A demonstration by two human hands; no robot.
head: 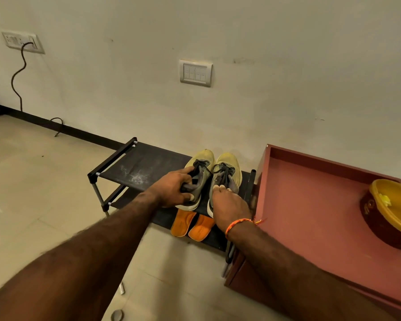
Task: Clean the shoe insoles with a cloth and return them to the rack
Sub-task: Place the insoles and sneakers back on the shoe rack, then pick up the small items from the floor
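on the top shelf of the black fabric-and-metal shoe rack [134,166] stand two yellow-and-grey laced sports shoes; the left hand [174,188] grips the left shoe [200,172] at its collar, thumb over the opening and fingers curled round its side, while the right hand [229,206] grips the heel of the right shoe [227,170] with fingertips curled into the opening. two orange foam insoles [191,223] lie side by side on the shelf just in front of the shoes, between the forearms. a reddish-brown wooden cabinet [310,205] stands just beside the rack on the right, bearing a yellow-lidded round container [389,212].

black rack [134,163], shoes [214,172], orange insoles [192,224]
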